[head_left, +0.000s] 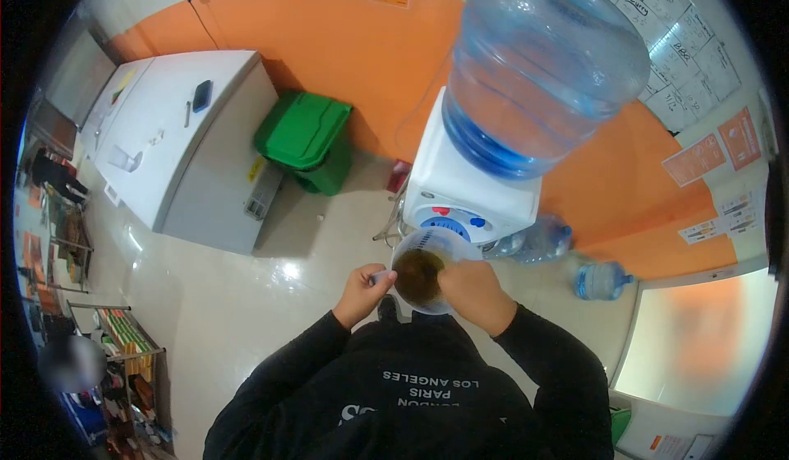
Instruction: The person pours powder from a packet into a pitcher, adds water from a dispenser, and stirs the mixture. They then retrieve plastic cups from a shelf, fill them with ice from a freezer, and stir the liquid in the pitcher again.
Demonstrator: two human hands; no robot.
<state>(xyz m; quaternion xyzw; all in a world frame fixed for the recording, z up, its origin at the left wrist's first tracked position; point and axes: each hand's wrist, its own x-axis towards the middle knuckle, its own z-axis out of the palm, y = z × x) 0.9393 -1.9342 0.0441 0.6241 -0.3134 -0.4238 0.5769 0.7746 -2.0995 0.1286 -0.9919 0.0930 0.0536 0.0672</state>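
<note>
The jug is at the centre of the work area, in front of the wearer's torso and close to the front of the dispenser; it is translucent, open at the top and contains a dark brown material. The left hand, at the jug's 9 o'clock side, has its fingers closed on the handle. The right hand, at the 3 o'clock side, is a closed fist over the rim; its fingertips are hidden, so what they grip cannot be determined. With the jug as dial centre and 12 o'clock at the top of the view, the dispenser is at 1 o'clock, with a red tap and a blue tap on its front. A large blue bottle is seated inverted on top of it. Further bottles lie on the floor between 2 and 3 o'clock. A whiteboard with handwriting is mounted on the wall between 1 and 2 o'clock. The green bin, lid closed, stands at 11 o'clock. Beside it, at 10 o'clock, is a white cabinet; its top bears a phone and a clear cup. A stocked rack stands between 8 and 9 o'clock.
</note>
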